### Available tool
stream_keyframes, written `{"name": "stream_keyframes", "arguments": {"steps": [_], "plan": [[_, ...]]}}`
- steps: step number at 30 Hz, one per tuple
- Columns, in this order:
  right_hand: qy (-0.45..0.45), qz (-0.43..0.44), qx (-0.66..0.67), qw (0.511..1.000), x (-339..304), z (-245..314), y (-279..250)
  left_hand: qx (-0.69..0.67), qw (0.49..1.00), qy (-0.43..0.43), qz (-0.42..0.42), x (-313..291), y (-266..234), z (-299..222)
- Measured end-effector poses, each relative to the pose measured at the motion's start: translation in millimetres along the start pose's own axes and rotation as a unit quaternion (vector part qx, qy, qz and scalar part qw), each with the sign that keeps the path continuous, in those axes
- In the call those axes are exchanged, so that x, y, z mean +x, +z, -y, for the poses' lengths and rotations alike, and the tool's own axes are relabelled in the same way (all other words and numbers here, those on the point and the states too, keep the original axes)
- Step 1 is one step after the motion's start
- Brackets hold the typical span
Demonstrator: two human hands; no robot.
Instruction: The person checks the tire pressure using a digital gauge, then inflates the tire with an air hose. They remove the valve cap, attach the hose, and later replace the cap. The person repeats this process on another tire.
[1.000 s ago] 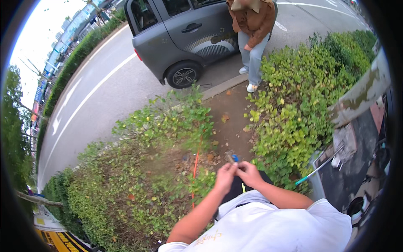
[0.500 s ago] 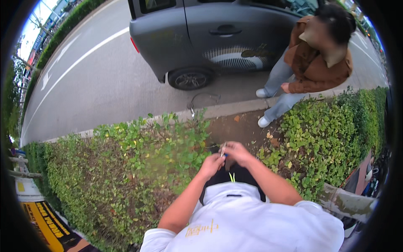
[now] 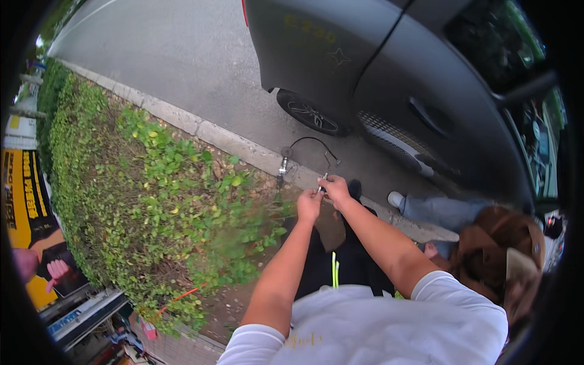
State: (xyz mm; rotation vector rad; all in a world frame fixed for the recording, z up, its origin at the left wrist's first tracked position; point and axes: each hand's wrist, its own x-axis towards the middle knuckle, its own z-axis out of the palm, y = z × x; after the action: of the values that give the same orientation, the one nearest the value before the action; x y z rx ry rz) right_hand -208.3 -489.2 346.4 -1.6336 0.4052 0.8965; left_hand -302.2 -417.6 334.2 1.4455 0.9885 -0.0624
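Observation:
My left hand (image 3: 309, 204) and my right hand (image 3: 335, 188) are close together in front of me, each with its fingers pinched. Between them is a small, slim metallic piece (image 3: 322, 185), mostly covered by my fingers, whose kind I cannot make out. Just beyond and to the left, a chrome and dark fitting (image 3: 283, 165) lies at the curb. From it a black hose (image 3: 316, 140) curves over the road toward the car. Past my hands is the dark rear wheel (image 3: 311, 115) of a grey car (image 3: 371, 55), apart from both hands.
A stone curb (image 3: 228, 140) runs diagonally between road and planting. Low green hedge plants (image 3: 146, 182) fill the left. At right, close to my right arm, is a person in a brown jacket (image 3: 502, 243) and pale jeans. A yellow and black board (image 3: 27, 201) stands far left.
My view has turned and come nearer the curb and car. My hands remain together on the small piece. The person in brown now appears lower at the right.

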Motion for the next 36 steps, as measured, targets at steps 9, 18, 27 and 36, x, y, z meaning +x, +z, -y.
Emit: {"name": "stream_keyframes", "arguments": {"steps": [9, 18, 27, 36], "plan": [[-0.025, 0.009, 0.088, 0.996, 317.4, -40.1, 20.4, -0.189, 0.976, -0.083, 0.064, 291.5, 76.6, 82.7], [-0.116, 0.082, 0.286, 0.948, 499.7, -65.3, 54.5, -0.296, 0.950, -0.027, 0.096, 488.5, 122.5, 136.5], [-0.172, 0.127, 0.332, 0.919, 525.1, -70.0, 43.1, -0.293, 0.955, 0.048, 0.026, 493.5, 150.5, 132.0], [-0.155, 0.137, 0.382, 0.901, 531.2, -69.2, 50.0, -0.256, 0.964, 0.074, 0.021, 500.4, 144.0, 128.4]]}}
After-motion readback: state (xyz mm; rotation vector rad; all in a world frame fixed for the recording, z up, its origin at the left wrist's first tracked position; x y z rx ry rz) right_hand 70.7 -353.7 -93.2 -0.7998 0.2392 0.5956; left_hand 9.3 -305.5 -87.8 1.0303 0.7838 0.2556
